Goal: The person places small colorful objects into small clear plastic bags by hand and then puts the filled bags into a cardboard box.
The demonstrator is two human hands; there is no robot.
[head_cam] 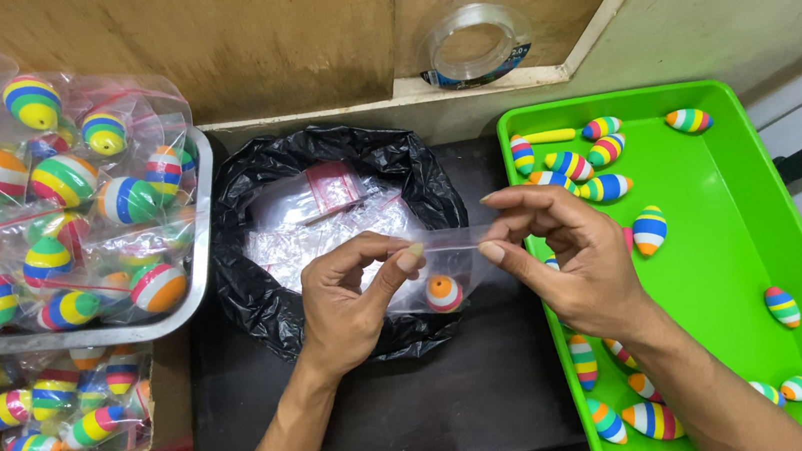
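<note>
My left hand (354, 296) and my right hand (565, 252) both pinch the top edge of a small clear plastic bag (445, 256), one at each end. Inside the bag hangs one orange, white and red striped float (445, 293). The bag is held over the front rim of a black plastic-lined container (258, 292) that holds a pile of empty clear bags (319, 215). My right forearm lies across the left side of a green tray (726, 249).
The green tray holds several loose striped floats (650, 229). A metal tray (200, 269) at left is piled with bagged floats (64, 183); more lie in a cardboard box (60, 410) below it. A clear tape roll (476, 41) sits on a wooden ledge behind.
</note>
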